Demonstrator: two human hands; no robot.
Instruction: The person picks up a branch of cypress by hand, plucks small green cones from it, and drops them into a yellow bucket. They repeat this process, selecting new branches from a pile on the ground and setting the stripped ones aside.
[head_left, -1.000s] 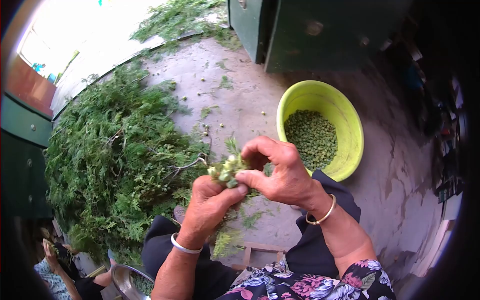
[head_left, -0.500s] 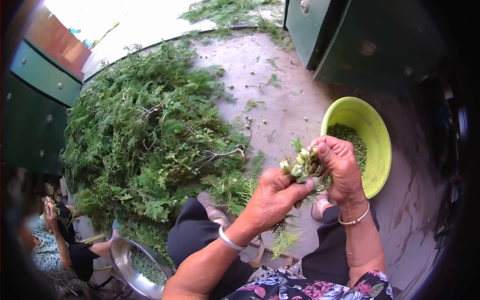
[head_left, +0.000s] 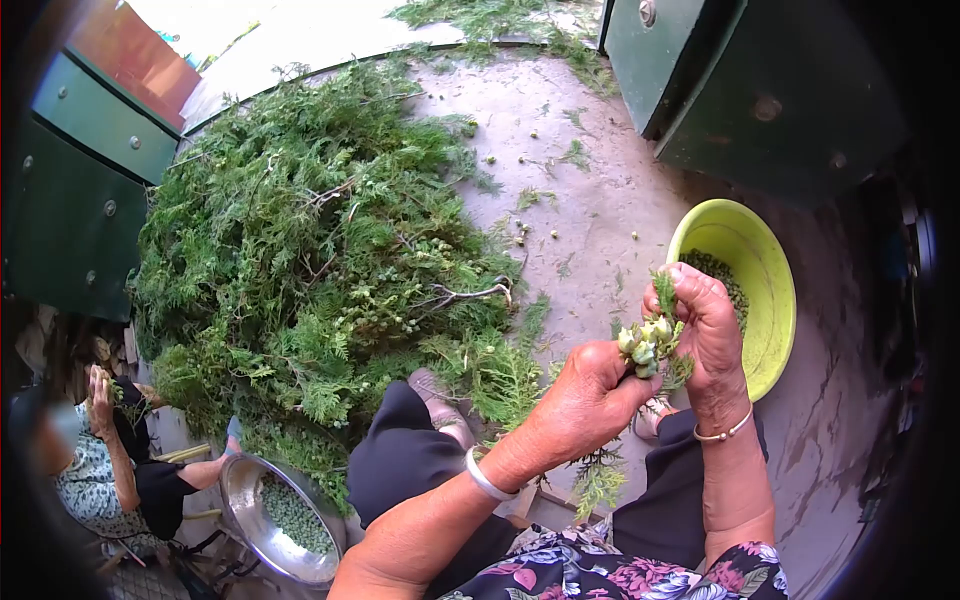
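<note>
A leafy evergreen sprig point(head_left: 600, 482) bearing a cluster of pale green cones point(head_left: 650, 343) is gripped in my left hand point(head_left: 590, 395), the thumb pressed along its stem and the fronds hanging below the fist. Just beyond the cluster, my right hand point(head_left: 712, 325) is closed with thumb and forefinger pinching a small green frond point(head_left: 665, 293). Behind the right hand stands a yellow-green basin point(head_left: 772, 290), tilted in this view, with many small green cones point(head_left: 715, 272) at its bottom.
A big heap of evergreen branches point(head_left: 300, 240) covers the floor at left. A metal basin point(head_left: 240, 500) holds more green cones, beside a seated person point(head_left: 100, 480) working with their hands. Green doors point(head_left: 790, 100) stand at upper right; loose cones dot the floor point(head_left: 590, 210).
Both hands have shifted a little to the right, and the view has turned slightly. My right fingers have come off the cone cluster and now pinch a green frond above it.
</note>
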